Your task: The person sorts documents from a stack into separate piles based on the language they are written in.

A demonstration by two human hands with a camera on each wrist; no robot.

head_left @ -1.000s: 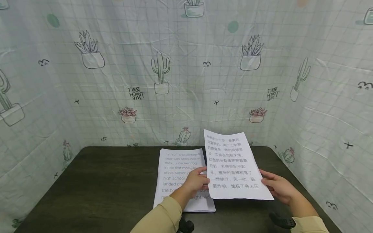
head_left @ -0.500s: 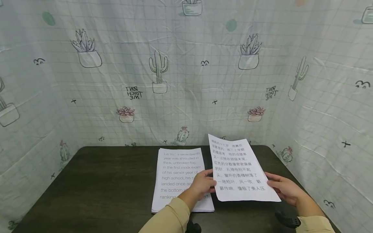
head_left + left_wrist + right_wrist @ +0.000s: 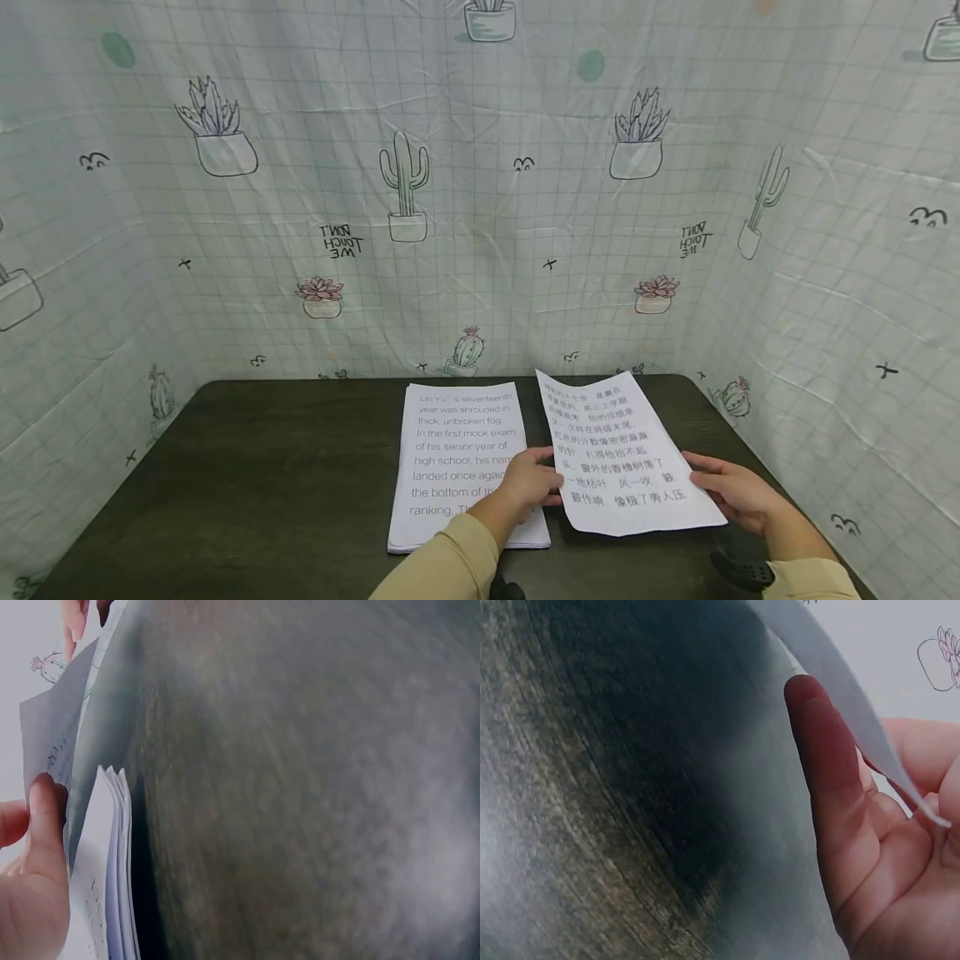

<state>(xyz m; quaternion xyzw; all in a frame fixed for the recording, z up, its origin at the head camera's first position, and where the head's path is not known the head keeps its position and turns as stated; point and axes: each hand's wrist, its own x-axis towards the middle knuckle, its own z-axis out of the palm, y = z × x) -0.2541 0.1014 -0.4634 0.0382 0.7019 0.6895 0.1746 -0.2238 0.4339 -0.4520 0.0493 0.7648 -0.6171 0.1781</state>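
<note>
Over a dark wood-grained table (image 3: pixel 255 475), left hand (image 3: pixel 531 483) and right hand (image 3: pixel 738 493) pinch a white Chinese-printed paper sheet (image 3: pixel 611 462), now lowered and shifted rightward, no longer overlapping the white English-printed paper stack (image 3: pixel 457 450).

White sheet (image 3: pixel 622 467) printed with Chinese characters.
Held tilted and slightly bowed, just right of the paper stack (image 3: pixel 450 450); whether its near edge touches the table (image 3: pixel 262 483) is hard to tell.

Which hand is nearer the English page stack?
Left. In the head view, the left hand overlaps the right side of the English page stack; the right hand, farther off, grips the Chinese page by its right edge.
</note>
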